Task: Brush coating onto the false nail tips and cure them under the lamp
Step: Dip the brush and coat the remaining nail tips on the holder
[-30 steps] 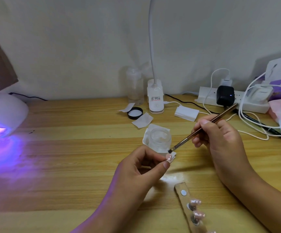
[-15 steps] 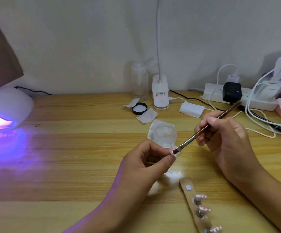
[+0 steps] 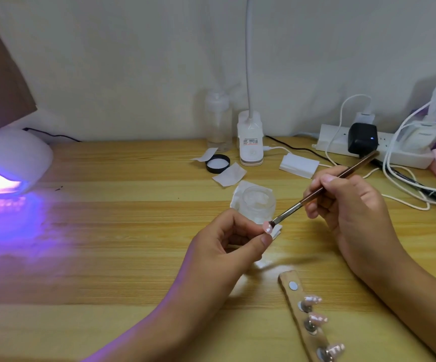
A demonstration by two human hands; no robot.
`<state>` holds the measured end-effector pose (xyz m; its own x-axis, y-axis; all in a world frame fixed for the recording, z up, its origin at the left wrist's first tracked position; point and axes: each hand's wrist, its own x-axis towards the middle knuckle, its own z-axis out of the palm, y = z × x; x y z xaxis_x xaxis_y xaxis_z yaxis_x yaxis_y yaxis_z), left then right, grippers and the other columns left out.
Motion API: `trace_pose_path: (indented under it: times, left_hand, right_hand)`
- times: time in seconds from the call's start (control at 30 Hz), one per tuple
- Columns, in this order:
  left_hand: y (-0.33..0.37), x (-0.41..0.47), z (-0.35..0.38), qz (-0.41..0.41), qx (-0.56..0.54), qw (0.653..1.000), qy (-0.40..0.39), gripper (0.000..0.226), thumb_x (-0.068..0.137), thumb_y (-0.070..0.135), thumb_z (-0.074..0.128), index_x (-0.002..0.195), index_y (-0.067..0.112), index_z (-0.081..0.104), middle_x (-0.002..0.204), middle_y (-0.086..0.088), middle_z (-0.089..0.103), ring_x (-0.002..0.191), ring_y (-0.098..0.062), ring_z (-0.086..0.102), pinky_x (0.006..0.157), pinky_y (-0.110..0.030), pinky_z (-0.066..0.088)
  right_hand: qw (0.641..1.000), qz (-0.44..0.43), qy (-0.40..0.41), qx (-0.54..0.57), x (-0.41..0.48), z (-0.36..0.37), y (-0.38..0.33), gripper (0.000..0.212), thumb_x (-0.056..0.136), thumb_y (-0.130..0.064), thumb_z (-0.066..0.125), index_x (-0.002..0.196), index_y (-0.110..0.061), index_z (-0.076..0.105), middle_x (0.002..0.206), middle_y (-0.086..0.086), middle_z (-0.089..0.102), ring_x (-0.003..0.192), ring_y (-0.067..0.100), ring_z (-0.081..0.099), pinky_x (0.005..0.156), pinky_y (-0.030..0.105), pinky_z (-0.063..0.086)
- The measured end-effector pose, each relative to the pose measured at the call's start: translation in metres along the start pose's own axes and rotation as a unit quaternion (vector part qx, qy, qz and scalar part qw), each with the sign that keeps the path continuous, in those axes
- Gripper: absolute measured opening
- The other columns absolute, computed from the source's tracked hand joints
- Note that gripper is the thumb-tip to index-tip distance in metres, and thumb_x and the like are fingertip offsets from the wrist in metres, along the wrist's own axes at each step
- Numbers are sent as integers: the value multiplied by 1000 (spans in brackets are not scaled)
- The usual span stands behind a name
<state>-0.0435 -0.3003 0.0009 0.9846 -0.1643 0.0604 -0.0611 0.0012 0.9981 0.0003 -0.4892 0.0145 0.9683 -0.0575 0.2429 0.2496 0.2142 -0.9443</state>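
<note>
Fingers of the left hand (image 3: 227, 244) pinch the nail tip (image 3: 267, 227), and those of the right hand (image 3: 350, 205) grip the brush (image 3: 324, 188), which slants down-left, bristles touching the nail tip.

Bare left hand (image 3: 224, 246), right hand (image 3: 352, 205); forearms bare.

A white power strip (image 3: 410, 159) is lying at the table's (image 3: 107, 231) back right, carrying a black adapter (image 3: 362, 139); white cables (image 3: 389, 163) are looping beside it.
</note>
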Motion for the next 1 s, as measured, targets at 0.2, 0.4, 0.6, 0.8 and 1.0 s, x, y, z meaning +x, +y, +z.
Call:
trace_pose_path:
  times: [0.2,0.4,0.6,0.8,1.0]
  left_hand:
    - [0,-2,0,0,21,1000,5,8,84,30,76,81,29,69,89,6,74,75,-1,61,69,-13,46]
    - [1,-1,1,-2,26,1000,13,9,81,34,77,82,28,70,89,2,74,78,-4,64,71,-13,48]
    - [0,-1,1,-12,16,1000,17,7,82,25,78,81,28,71,93,0,75,83,-11,67,73,-14,52]
    - [1,-1,3,-10,13,1000,4,9,83,19,76,82,26,70,96,10,76,89,-19,67,71,-13,51]
    - [2,-1,4,-2,9,1000,9,11,82,13,75,78,22,69,90,14,76,74,-2,62,65,-10,48]
  right_hand:
    - [999,6,49,23,3,-2,-2,28,100,-20,49,80,-21,68,67,-5,62,63,8,58,60,20,50]
    - [992,39,22,114,5,-2,-4,22,90,-32,52,87,-18,68,70,-3,61,69,8,58,64,19,50]
    - [994,52,-26,97,3,-3,-3,18,88,-26,53,86,-11,62,63,-1,54,59,10,51,57,20,47]
    - [998,42,-21,39,1,0,-3,20,84,-34,61,79,-15,63,64,2,57,54,8,52,52,19,47]
    - [998,39,-34,32,-1,2,-3,23,82,-35,61,81,-13,62,59,1,58,54,9,55,52,18,48]
